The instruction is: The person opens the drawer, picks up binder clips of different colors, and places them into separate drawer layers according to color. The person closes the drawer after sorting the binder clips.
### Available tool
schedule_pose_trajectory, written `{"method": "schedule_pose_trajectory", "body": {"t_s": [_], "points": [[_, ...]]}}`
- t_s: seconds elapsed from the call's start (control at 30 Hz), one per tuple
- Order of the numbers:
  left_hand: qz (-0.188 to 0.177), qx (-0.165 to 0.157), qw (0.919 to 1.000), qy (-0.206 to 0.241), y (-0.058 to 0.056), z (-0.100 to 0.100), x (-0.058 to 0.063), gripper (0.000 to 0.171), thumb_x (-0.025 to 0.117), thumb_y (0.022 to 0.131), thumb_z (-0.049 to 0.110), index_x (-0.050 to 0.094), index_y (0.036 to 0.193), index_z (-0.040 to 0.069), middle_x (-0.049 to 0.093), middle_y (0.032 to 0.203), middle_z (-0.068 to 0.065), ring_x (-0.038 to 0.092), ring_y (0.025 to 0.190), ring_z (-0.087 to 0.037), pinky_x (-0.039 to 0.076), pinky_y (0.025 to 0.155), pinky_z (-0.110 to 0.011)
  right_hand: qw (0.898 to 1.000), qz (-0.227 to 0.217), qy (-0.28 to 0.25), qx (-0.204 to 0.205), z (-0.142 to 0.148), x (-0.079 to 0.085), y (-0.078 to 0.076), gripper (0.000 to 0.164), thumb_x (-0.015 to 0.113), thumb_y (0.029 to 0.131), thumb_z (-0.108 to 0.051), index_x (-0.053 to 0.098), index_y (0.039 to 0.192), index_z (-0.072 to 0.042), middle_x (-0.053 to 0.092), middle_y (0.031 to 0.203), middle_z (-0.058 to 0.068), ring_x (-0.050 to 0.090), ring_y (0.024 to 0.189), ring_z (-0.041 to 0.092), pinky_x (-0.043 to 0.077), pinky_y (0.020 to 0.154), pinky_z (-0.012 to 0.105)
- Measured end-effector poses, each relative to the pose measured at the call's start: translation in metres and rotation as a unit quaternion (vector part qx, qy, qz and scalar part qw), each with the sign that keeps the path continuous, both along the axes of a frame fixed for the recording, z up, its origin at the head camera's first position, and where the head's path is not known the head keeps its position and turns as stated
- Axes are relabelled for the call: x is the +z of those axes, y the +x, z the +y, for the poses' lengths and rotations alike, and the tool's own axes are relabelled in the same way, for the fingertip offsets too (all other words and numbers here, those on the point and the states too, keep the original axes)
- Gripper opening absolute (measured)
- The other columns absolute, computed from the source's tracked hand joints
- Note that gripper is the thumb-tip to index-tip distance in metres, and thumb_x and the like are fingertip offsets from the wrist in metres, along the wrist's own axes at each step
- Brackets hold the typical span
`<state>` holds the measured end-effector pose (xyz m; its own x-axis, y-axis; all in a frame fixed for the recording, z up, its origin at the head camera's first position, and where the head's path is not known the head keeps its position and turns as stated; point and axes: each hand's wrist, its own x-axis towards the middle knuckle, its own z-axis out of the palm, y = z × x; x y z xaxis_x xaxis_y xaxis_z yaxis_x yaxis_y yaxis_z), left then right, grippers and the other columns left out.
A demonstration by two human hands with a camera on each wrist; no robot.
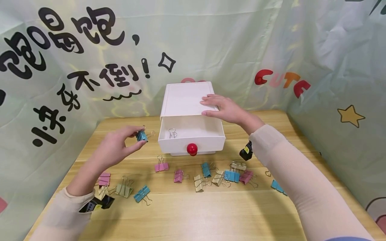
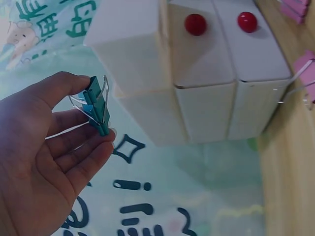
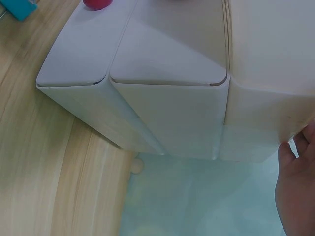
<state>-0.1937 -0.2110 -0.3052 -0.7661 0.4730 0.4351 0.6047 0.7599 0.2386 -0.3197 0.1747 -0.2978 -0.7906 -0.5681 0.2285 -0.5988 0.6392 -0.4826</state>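
Note:
In the head view my left hand (image 1: pixel 116 147) pinches a blue binder clip (image 1: pixel 141 136) between thumb and fingers, left of the white drawer box (image 1: pixel 185 95). The left wrist view shows the same clip (image 2: pixel 97 105) at the fingertips, its wire handles spread along its sides. My right hand (image 1: pixel 226 108) rests with extended fingers on the right side of the box's top. Below that top, a drawer (image 1: pixel 208 144) with a red knob (image 1: pixel 192 149) is pulled out. Wire handles (image 1: pixel 173 133) show inside it; the rest of that clip is hidden.
Several pink, blue and cream binder clips lie on the wooden table (image 1: pixel 193 214) before the box, among them a pink clip (image 1: pixel 161 166) and a blue clip (image 1: pixel 141 194). A printed cloth (image 1: pixel 229 43) hangs behind. Two lower drawers (image 2: pixel 206 64) appear closed.

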Motion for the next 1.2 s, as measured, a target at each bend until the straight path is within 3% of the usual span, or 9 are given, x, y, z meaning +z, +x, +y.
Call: {"method": "schedule_pose_trajectory", "body": {"t_s": [0.3, 0.57, 0.77, 1.2], "points": [[0.037, -0.022, 0.9991, -0.001, -0.003, 0.010, 0.023, 0.039, 0.076, 0.087, 0.023, 0.066, 0.122, 0.008, 0.069, 0.114, -0.010, 0.066, 0.097, -0.029, 0.053, 0.078, -0.048, 1.000, 0.002, -0.003, 0.003, -0.001, -0.001, -0.001, 0.058, 0.064, 0.091, -0.050, 0.056, 0.140, -0.019, 0.044, 0.150, -0.003, 0.025, 0.144, 0.017, 0.018, 0.117, 0.045], [-0.008, -0.031, 0.9993, -0.017, -0.003, 0.033, 0.040, 0.041, 0.071, 0.091, 0.030, 0.065, 0.127, 0.012, 0.067, 0.119, -0.006, 0.064, 0.104, -0.026, 0.053, 0.079, -0.046, 1.000, -0.001, -0.005, 0.004, -0.001, 0.001, 0.001, 0.058, 0.065, 0.091, -0.048, 0.056, 0.140, -0.018, 0.044, 0.150, -0.002, 0.025, 0.144, 0.018, 0.018, 0.117, 0.045], [-0.019, -0.060, 0.9977, -0.025, -0.009, 0.050, 0.042, 0.039, 0.070, 0.092, 0.032, 0.066, 0.124, 0.010, 0.069, 0.116, -0.006, 0.063, 0.106, -0.025, 0.051, 0.088, -0.047, 1.000, 0.001, -0.007, 0.005, -0.001, 0.001, 0.001, 0.058, 0.066, 0.091, -0.048, 0.057, 0.139, -0.018, 0.044, 0.150, -0.002, 0.026, 0.144, 0.018, 0.018, 0.117, 0.045], [-0.065, -0.098, 0.9906, -0.070, -0.028, 0.087, 0.042, 0.042, 0.070, 0.091, 0.035, 0.065, 0.126, 0.013, 0.069, 0.109, 0.000, 0.065, 0.097, -0.016, 0.052, 0.083, -0.039, 1.000, -0.003, -0.012, 0.001, -0.002, 0.001, 0.001, 0.059, 0.066, 0.090, -0.049, 0.058, 0.139, -0.018, 0.044, 0.150, -0.001, 0.026, 0.144, 0.019, 0.019, 0.116, 0.048]]}}
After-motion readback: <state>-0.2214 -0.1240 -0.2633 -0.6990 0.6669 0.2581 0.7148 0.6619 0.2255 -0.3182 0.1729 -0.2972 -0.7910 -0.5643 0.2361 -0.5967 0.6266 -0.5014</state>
